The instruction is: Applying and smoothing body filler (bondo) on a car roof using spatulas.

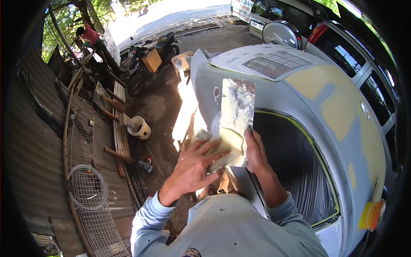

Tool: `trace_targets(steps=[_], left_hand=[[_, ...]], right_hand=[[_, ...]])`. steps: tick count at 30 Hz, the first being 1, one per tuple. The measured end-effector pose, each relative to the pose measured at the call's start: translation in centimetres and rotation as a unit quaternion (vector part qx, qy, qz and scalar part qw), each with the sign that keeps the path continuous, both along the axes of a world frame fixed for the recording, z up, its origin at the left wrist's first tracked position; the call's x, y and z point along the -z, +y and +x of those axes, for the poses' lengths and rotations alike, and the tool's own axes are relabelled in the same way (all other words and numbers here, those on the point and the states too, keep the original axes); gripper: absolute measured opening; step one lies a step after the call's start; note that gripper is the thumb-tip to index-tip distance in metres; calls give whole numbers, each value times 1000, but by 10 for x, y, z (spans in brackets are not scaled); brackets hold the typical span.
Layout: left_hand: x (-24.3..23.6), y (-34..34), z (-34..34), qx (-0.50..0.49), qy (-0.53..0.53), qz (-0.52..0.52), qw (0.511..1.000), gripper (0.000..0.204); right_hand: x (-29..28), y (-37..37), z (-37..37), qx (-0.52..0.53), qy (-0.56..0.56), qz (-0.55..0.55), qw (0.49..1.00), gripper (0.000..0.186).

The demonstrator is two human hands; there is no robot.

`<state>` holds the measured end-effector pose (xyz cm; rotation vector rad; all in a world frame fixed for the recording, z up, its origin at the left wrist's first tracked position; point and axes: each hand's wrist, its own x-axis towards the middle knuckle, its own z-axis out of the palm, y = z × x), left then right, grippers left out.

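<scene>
My right hand (257, 155) grips a flat metal plate (238, 95) by its right edge near the lower end. Dried filler stains the plate's upper part, and a thick patch of cream putty (231, 143) coats the lower part. Across that lower part lies my left hand (192, 167), fingers bent over a flat, putty-smeared spreader (201, 136); the fingers cover much of it, so its exact shape is hidden. Just beyond the plate is a grey car body (274, 85) with yellowish filler patches (338, 113). Dark plastic sheeting (295, 158) covers its window opening, edged with yellow-green tape.
Newspaper (274, 64) covers glass on the car. An orange-yellow container (371, 215) sits at lower right. To the left stand a white bucket (139, 127), wooden planks (121, 128), wire mesh (92, 214) and corrugated sheets. Farther off are a motorcycle (147, 55), a chair (183, 61) and another person (91, 36).
</scene>
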<state>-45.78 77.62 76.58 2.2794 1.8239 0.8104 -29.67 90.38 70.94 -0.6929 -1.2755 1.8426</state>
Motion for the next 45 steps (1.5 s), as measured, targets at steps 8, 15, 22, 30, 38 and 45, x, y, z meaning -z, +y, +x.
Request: trace_targets(steps=[8, 15, 22, 30, 38, 45], left_hand=[[-5, 16, 12, -37, 73, 46, 996, 48], [-9, 3, 25, -24, 104, -3, 994, 51], [-12, -11, 21, 1, 118, -41, 992, 51], [8, -14, -3, 29, -388, 105, 915, 48], [37, -17, -39, -124, 26, 65, 990, 44], [-25, 2, -26, -8, 6, -108, 994, 44]], right_hand=[[-8, 9, 11, -45, -100, 134, 985, 39], [0, 9, 10, -9, -125, 118, 985, 34], [-23, 7, 7, 40, -123, 163, 978, 35], [-9, 17, -7, 106, -1, 116, 988, 43], [-17, -3, -6, 2, 197, -152, 969, 45], [-9, -1, -21, 77, -3, -22, 997, 40]])
